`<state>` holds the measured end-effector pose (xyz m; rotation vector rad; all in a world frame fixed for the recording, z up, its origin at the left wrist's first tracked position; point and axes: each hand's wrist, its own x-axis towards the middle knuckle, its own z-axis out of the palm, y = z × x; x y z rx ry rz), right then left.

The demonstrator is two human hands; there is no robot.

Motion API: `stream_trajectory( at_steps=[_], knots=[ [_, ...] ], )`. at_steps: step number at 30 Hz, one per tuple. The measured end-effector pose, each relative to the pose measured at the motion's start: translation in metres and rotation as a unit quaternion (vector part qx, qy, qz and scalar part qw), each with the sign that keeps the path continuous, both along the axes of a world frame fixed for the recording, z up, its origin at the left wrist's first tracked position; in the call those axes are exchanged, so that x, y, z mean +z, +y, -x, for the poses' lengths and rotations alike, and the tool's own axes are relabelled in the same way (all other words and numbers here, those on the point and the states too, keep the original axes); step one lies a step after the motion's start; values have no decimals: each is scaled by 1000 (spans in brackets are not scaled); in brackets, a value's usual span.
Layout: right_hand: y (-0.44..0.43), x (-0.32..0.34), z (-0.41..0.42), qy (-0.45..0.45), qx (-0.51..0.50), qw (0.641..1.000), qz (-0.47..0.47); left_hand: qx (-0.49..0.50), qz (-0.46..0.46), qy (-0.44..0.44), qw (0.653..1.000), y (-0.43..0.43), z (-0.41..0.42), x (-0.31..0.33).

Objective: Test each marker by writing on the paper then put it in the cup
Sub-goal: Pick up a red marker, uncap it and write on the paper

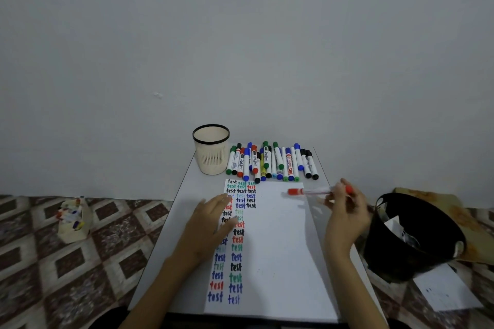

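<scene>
1. At a small white table (pixel 187 195) set against a bare wall, a person's left hand (pixel 213 218) lies spread, fingers straight, on the paper (pixel 278 248) over columns of the word "test", seemingly to keep the sheet from sliding.
2. The right hand (pixel 344 211) pinches a red marker (pixel 307 191) near its rear end, level above the sheet's right edge. Its cap is apparently on, so it is likely the next one to be tested.
3. The cup (pixel 211 157) stands at the far left, just beside the row of markers (pixel 271 161), handy for drop-offs. Its contents cannot be told.
</scene>
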<state>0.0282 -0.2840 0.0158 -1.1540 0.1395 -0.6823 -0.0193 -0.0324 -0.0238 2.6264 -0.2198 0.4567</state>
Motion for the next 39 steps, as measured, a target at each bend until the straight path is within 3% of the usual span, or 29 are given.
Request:
stream_trajectory(
  at_steps=[3,7,12,16,24,33,39],
  knots=[
    [17,2,18,54,163,983,-59,-50,42,-5,998,-30,5,24],
    [35,-1,25,98,244,959,-108,-85,42,26,995,-61,2,42],
    [39,-7,29,136,381,914,-27,-82,65,90,990,-70,-1,33],
    [43,-9,32,139,384,913,8,-88,83,114,986,-73,-1,29],
    [42,-16,29,137,372,918,19,-94,33,-12,995,-79,0,20],
    [41,-12,30,126,380,916,19,-137,79,-64,985,-79,0,21],
    [39,-14,29,116,389,913,31,-96,174,-5,980,-68,3,15]
  ],
)
